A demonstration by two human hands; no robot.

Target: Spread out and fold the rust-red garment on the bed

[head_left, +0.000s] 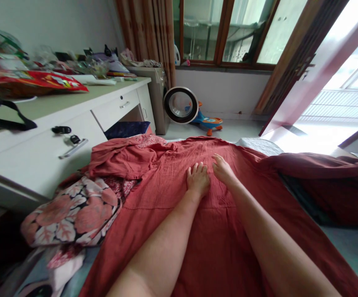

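Red garment point(166, 187) first, since it took up most of the view: it was laid out right in front of the person, over a pale blue-green surface point(349, 247), kinda wrinkly up top, with a seam running across the middle. Left hand point(198, 178) was palm down on it near the upper middle, fingers fanned out. Right hand point(224, 170) was just beside it, not touching the other one, fingers reaching out loosely and nothing visibly pinched. Couldn't tell if those fingertips were actually on the cloth or a bit above it.

Going out from there, one sleeve was bunched up on the left, next to a floral cloth bundle point(76, 210) in pink, black and white. Over on the right, more red fabric stretched across a dark heap point(346, 198), too shadowy to make out properly.

Past that on the left was a white desk point(117, 99) with keys point(61, 130) at a drawer and a pretty messy top, including a shiny red packet point(36, 81). Beyond the desk, a front-loader type machine point(158, 99) had its round door point(181, 105) hanging open, with a blue and orange toy point(208, 120) on the floor nearby, below the window point(225, 33).
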